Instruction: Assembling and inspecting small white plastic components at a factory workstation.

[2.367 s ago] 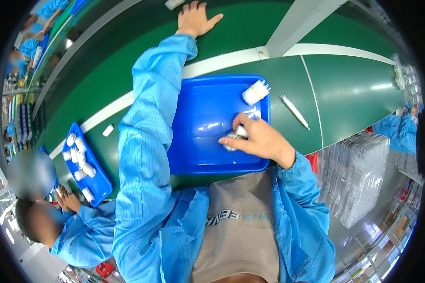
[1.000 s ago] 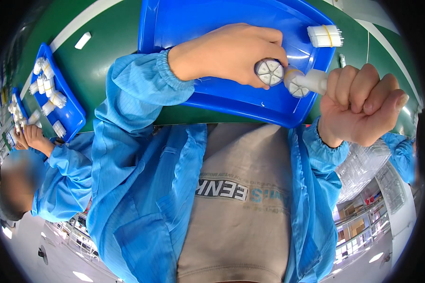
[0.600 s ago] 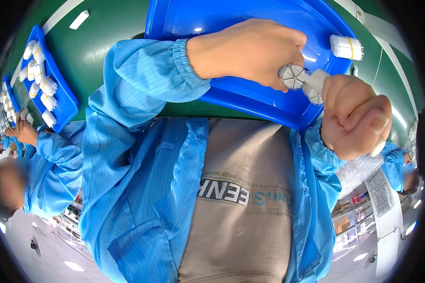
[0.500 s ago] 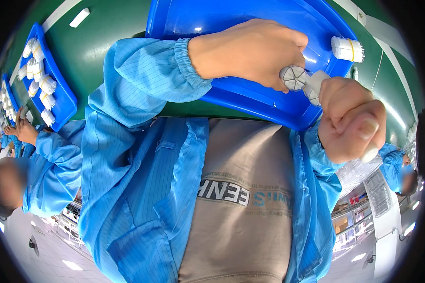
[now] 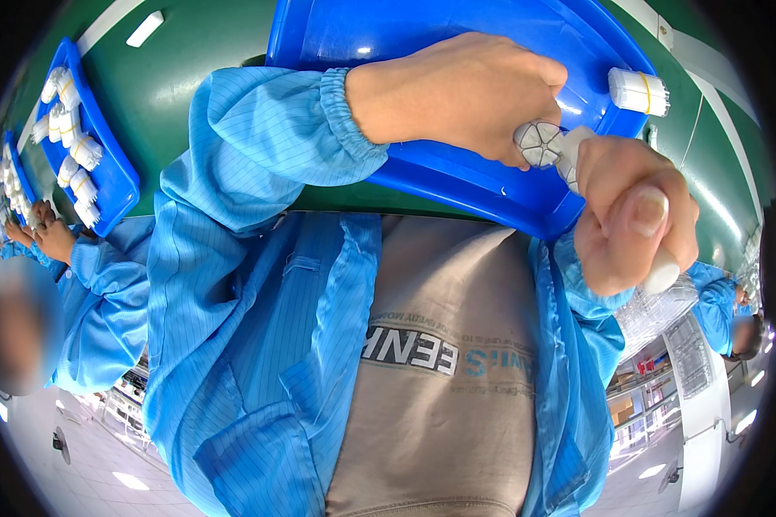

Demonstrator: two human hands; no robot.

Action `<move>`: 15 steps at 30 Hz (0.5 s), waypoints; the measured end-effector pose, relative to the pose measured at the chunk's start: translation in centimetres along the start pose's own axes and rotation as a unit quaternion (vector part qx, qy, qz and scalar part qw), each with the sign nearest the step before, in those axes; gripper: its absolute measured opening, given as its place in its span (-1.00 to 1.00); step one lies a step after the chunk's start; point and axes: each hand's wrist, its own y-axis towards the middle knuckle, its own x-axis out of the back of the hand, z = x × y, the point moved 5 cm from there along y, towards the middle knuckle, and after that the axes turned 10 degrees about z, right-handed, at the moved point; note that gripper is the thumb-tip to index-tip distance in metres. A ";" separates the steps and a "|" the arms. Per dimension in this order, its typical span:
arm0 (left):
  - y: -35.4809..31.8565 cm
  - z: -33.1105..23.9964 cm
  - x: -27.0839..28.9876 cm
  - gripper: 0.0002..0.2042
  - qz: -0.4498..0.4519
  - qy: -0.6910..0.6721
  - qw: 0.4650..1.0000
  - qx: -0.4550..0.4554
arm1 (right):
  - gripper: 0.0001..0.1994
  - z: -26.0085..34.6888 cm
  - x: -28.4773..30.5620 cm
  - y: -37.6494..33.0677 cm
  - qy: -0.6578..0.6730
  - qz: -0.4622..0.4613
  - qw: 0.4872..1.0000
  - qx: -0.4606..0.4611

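Observation:
My left hand [image 5: 466, 96] reaches across the blue tray from the left, fingers curled and mostly hidden from above. At its fingertips shows a round, greyish-white end [image 5: 539, 144] marked into wedge-shaped segments. My right hand [image 5: 636, 211] is closed in a fist close beside it, thumb folded over the fingers. A pale piece [image 5: 572, 159] pokes out of the fist toward the left hand, and a rounded white tip [image 5: 662, 272] shows at its lower side. Whether these are parts of one piece is hidden by the fingers. Both hands are above the near right part of the tray.
The big blue tray [image 5: 491, 202] rests on a green table [image 5: 177, 103]. A banded bundle of white sticks [image 5: 638, 91] lies on its right rim. At left, another blue tray [image 5: 116, 185] holds several white bundles, near a co-worker's hands [image 5: 53, 237]. A white block [image 5: 145, 28] lies far left.
My right hand has shifted slightly left and up, its thumb turning a little. The segmented end has moved marginally right. At left, the co-worker's head has moved up.

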 end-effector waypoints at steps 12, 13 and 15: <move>0.8 -0.3 0.3 -0.61 0.044 -0.005 0.999 0.004 | -0.56 -2.1 3.9 -0.9 0.423 -0.102 0.897 0.072; 0.4 -0.2 0.2 -0.60 0.073 -0.017 0.997 0.013 | -0.56 -2.2 5.4 -1.2 0.430 -0.100 0.894 0.078; 0.5 0.5 0.8 -0.61 0.072 -0.047 0.996 -0.009 | -0.56 -1.6 9.3 -2.4 0.356 -0.186 0.913 0.075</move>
